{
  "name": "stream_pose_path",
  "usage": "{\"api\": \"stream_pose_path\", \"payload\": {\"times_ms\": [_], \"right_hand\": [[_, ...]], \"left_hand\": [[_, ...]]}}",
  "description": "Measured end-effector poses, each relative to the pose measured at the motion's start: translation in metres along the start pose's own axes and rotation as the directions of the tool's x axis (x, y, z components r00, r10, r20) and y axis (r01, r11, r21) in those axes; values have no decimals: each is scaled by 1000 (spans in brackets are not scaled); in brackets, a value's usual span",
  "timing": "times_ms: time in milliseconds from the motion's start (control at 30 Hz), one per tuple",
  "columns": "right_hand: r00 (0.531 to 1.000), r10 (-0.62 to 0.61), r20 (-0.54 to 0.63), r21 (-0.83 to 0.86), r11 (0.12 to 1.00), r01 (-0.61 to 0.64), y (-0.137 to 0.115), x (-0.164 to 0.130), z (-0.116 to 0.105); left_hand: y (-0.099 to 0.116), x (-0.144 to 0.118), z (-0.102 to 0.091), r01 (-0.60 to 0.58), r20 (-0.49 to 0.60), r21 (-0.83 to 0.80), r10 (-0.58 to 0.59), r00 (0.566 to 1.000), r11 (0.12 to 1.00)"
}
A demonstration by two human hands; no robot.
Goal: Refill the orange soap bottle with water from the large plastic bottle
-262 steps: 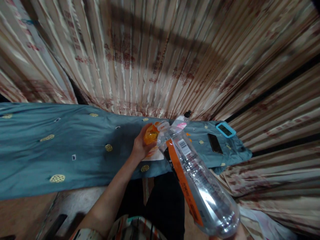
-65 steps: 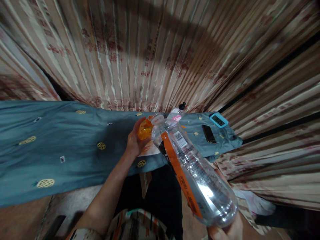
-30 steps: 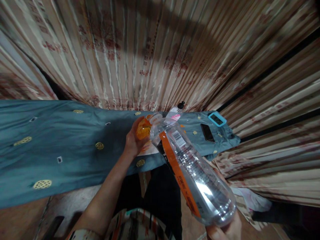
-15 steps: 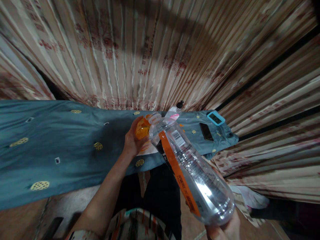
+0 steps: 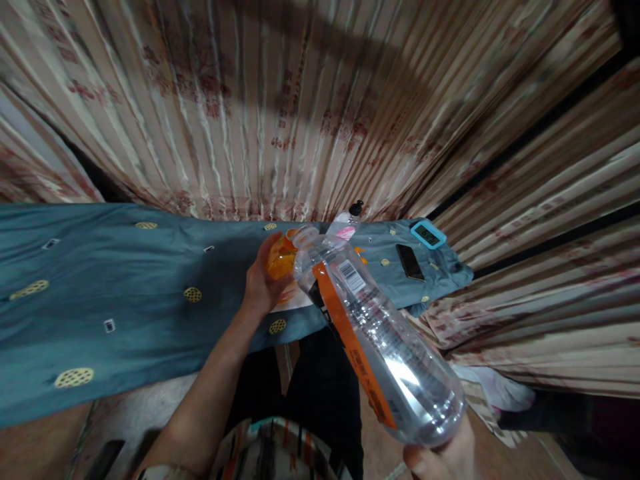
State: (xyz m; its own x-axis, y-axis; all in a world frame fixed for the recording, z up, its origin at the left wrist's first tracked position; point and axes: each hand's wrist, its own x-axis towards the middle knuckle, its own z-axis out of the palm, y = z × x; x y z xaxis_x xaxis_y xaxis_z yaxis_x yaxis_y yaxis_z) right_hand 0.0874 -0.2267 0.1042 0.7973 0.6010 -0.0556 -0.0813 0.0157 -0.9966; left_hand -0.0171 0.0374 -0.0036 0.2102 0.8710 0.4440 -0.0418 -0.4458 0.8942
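Fingers [image 5: 273, 248] of left hand [image 5: 260, 283] wrapped round small orange translucent cup [image 5: 281, 257] on blue-clothed desk [image 5: 125, 293] | right hand [image 5: 443, 460] grips base of large clear plastic bottle [image 5: 370, 333] | long axis tilted, neck at cup rim.

The right hand [image 5: 443, 457] is cut off by the bottom edge, so only its upper part shows under the base of the bottle [image 5: 375, 333]. The bottle's neck covers part of the orange cup [image 5: 279, 259], and whether its mouth touches the cup cannot be told. The left hand [image 5: 260, 283] hides the cup's near side. The clock [image 5: 428, 234] at the bench's right end shows digits too small to read. The cloth [image 5: 100, 293] runs off the left edge.
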Motion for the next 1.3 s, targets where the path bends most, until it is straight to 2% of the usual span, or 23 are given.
{"api": "stream_pose_path", "payload": {"times_ms": [67,200,300,400,567,700,833,1000,1100,1300], "right_hand": [[1000,19,-22,40,999,-18,2,0,0],[998,-8,-67,-9,1000,7,4,0,0],[996,-10,-84,16,1000,11,2,0,1],[997,-9,-76,35,999,11,1,1,1],[998,-46,-36,-37,998,45,3,0,-3],[995,-104,-4,-75,992,103,6,-1,-8],[995,-100,29,-73,992,102,9,1,-10],[995,-89,-41,-55,995,87,11,0,-10],[996,-80,-37,-76,994,77,11,0,-10],[997,-64,-35,-103,993,60,13,-1,-12]], "left_hand": [[-2,0,1,-8,1,-19,8,1000,1000],[-2,0,1,-13,-1,-35,13,1000,999],[1,0,1,3,-6,-32,-3,1000,999],[1,-1,0,26,-3,-17,-26,1000,1000],[-4,-1,0,44,-22,31,-43,999,999],[-7,-1,-1,35,-27,67,-33,999,997],[-7,-1,-1,24,-25,63,-22,999,998],[-2,0,-1,44,-29,86,-42,999,995],[1,0,-2,48,-10,98,-48,999,994],[-3,0,-1,24,-43,92,-20,999,995]]}}
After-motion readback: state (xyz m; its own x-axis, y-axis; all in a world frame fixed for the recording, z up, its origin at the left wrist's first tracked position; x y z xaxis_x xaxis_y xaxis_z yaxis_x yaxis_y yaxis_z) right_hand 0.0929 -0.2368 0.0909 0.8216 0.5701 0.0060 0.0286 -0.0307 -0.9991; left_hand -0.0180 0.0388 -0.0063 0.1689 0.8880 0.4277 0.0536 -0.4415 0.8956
